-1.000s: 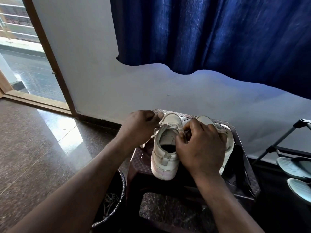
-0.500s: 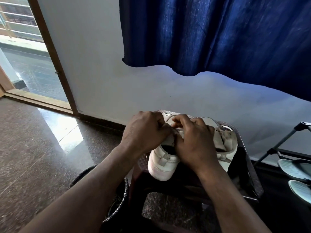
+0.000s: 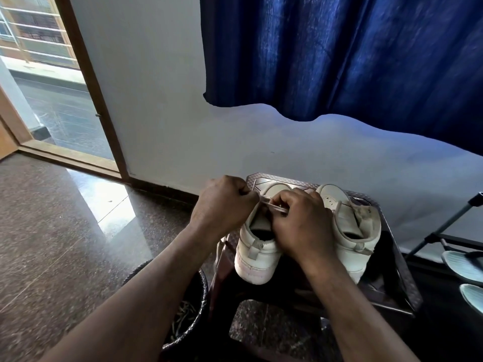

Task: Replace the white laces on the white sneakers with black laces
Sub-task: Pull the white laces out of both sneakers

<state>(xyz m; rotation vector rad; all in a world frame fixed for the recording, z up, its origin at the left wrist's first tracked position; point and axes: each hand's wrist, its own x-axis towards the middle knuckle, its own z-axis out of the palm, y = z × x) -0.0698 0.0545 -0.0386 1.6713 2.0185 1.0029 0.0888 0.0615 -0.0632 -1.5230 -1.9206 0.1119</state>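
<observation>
The left hand [image 3: 224, 202] has pulled away from the right hand [image 3: 298, 227], each pinching the flat white lace [image 3: 271, 207] now taut between them; the left-side white leather sneaker [image 3: 254, 259] is seemingly being unlaced.

Left sneaker [image 3: 257, 259] half behind right hand [image 3: 300, 226]

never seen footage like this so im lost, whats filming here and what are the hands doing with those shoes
No machine here: a person wears one wide-angle camera on the head, looking down at their own two bare hands, so there is only this one view. Two white sneakers stand on a dark plastic stool by the wall. The left hand and the right hand both grip a white lace, stretched straight between them over the left sneaker. The right sneaker sits beside it. A black bin stands on the floor left of the stool; a blue curtain hangs above.
</observation>
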